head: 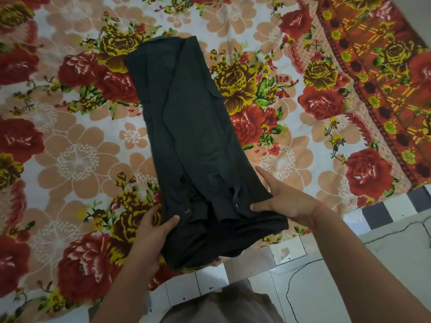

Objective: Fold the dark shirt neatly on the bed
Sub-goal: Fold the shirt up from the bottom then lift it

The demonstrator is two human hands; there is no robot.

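"Looking at the dark shirt (pixel 191 136), how far along did the folding seem?"

"About halfway, I'd judge. Both sides were already turned in, so it lay as one long narrow strip on the bed (pixel 77 159), running away from the person, its near end at the bed's edge. The crosswise folds were not yet made."

"And the hands?"

"The left hand (pixel 151 231) gripped the near left corner, thumb on top, its fingers hidden beneath. The right hand (pixel 284 197) pinched the near right corner likewise, one finger straight along the edge."

"The cloth?"

"Soft, matte and limp, creased along the overlap, with two small metal snaps (pixel 186 210) near that end. The bed wore a bright floral print."
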